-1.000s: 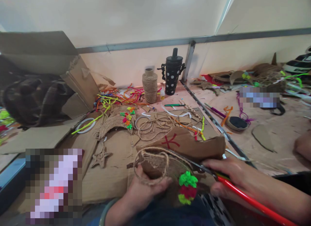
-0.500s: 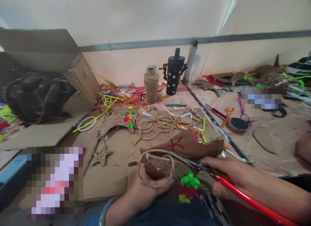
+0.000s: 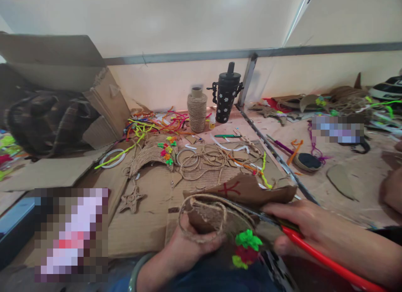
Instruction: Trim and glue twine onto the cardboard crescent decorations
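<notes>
My left hand (image 3: 188, 246) is wrapped round a curled piece of cardboard with twine along its rim, a rolled twine-edged piece (image 3: 204, 219). My right hand (image 3: 298, 225) grips red-handled scissors (image 3: 317, 250), whose metal blades point left along the piece's edge. A torn cardboard sheet (image 3: 251, 191) with a red mark stands just behind the blades, at my right fingertips. Below the blades, green, dark red and yellow fuzzy flowers (image 3: 246, 244) hang near my lap. How the right fingers sit in the scissor handles is partly hidden.
A twine-covered crescent (image 3: 147, 158) and a twine star (image 3: 132, 198) lie on cardboard. Behind stand a twine spool (image 3: 197, 112), a small glue bottle (image 3: 212, 121) and a black tumbler (image 3: 226, 99). An open carton (image 3: 108, 103) is at left; another person's hand (image 3: 392, 183) at right.
My right hand, with the scissors, and the torn cardboard have shifted slightly right. The fuzzy flowers hang a little lower. My left hand keeps its hold in the same place.
</notes>
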